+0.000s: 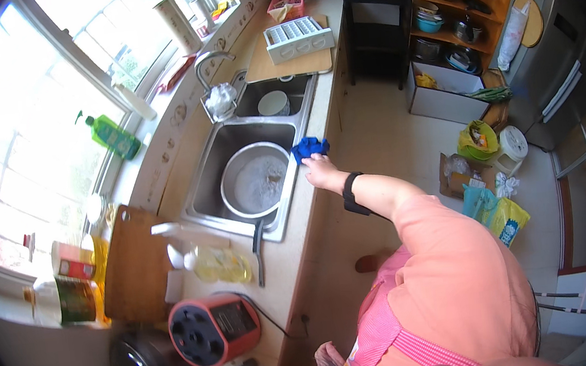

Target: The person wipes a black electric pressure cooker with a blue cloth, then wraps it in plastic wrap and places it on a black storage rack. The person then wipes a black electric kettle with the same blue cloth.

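My right hand [320,170], with a black band on its wrist, reaches over the counter's front edge. Its fingertips are on a crumpled blue cloth [311,150] at the rim of the steel double sink [200,177]. A steel basin [226,190] with cloudy, sudsy water stands in the larger bowl. In the smaller bowl sits a white bowl [273,103]. A black-handled knife [260,257] lies across the sink's near corner. Part of my left hand [329,356] shows low in the view by the pink apron; its fingers are mostly hidden.
White ice cube trays [298,37] rest on a wooden board beyond the sink. Nearer are a bottle of yellow liquid [221,264], a red and black appliance [215,330] with a cord, and an upright cutting board [132,266]. Bins, bags and a cardboard box [452,178] stand on the floor behind.
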`<state>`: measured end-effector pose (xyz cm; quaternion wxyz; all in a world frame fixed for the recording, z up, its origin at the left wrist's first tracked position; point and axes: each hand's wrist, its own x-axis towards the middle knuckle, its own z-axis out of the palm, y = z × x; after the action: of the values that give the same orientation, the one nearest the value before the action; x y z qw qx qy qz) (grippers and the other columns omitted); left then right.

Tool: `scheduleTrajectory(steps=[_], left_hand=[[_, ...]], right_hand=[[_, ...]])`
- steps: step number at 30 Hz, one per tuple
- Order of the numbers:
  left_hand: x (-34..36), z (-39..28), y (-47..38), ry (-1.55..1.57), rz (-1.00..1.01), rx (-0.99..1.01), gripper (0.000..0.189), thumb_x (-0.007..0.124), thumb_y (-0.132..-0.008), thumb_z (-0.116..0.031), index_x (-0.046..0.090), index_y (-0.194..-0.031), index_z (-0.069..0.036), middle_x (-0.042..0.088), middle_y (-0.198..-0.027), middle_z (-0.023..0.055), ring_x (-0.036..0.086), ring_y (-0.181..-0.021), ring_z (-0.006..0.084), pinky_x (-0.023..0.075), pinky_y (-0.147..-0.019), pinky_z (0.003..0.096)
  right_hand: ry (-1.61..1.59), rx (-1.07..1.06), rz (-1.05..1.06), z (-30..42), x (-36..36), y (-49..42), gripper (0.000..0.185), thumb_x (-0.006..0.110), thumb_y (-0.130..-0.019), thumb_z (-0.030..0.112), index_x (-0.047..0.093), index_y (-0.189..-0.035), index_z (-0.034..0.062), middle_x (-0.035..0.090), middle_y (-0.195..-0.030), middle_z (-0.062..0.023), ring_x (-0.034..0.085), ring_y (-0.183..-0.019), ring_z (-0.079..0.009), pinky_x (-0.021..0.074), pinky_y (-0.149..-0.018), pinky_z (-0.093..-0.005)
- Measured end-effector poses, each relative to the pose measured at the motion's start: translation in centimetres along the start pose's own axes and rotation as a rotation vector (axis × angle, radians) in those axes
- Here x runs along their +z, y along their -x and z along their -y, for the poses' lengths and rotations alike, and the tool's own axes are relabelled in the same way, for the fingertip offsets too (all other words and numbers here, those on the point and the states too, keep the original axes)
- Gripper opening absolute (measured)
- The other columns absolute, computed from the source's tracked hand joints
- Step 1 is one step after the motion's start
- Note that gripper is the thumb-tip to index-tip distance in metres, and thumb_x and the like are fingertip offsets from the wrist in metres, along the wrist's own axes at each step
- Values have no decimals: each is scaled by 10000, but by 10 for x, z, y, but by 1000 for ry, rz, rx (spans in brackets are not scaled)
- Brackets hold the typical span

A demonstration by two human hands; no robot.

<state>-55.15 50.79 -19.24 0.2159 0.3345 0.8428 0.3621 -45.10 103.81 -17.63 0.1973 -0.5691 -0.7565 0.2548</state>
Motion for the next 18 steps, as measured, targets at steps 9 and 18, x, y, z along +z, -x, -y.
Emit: scheduleTrajectory(steps=[9,18], left_hand=[[61,-138,-110,172,178,-9,143,536,-941,-111,615,-1011,-15,597,-937,121,603,-850,208,489,-796,317],[62,-196,-117,600,-49,-192,331,508,-995,-170,472,-1272,8,584,-1125,90,584,-897,133,495,-813,267]], right_hand=[[-112,-44,152,-52,5,-31,224,535,-885,214,603,-1028,55,642,-924,-229,633,-874,-360,498,-776,-463],[-550,-397,1060,60,-40,105,212,576,-936,241,638,-1026,60,661,-854,-115,632,-782,-216,509,-734,-355]])
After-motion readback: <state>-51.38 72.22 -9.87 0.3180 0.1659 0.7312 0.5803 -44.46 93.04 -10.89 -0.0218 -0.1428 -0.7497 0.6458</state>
